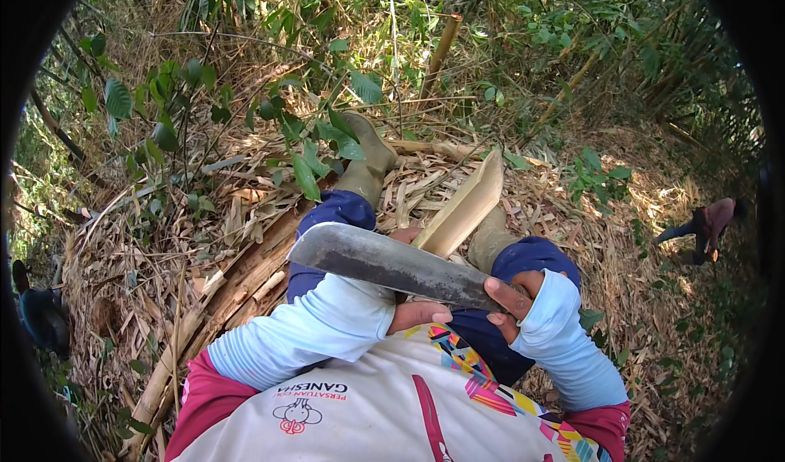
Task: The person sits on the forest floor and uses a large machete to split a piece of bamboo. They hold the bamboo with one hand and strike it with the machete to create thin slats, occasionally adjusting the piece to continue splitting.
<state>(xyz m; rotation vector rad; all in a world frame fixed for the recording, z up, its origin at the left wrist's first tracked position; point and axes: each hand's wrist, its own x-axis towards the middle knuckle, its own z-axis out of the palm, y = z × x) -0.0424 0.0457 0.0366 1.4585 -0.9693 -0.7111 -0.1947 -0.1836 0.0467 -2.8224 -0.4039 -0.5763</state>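
Observation:
A machete [384, 259] with a broad, dark, worn blade lies across the front of my body, its tip toward the left. My right hand [517, 300] is closed at the blade's base; the handle is hidden in the hand. Behind the blade, my left hand [421, 315] is closed around the lower end of a pale, flat-faced piece of cut wood [462, 204]. Much of that hand is covered by the blade, with the thumb showing below and a bit of finger above. The wood slants up and away between my legs, its far end angled.
A long split log [245, 286] lies at the left, beside my boot [368, 155]. Wood chips [417, 188] and dry leaves cover the ground. Leafy stems [307, 155] rise in front, near an upright cut stake [441, 53]. Another person [710, 229] is at the far right.

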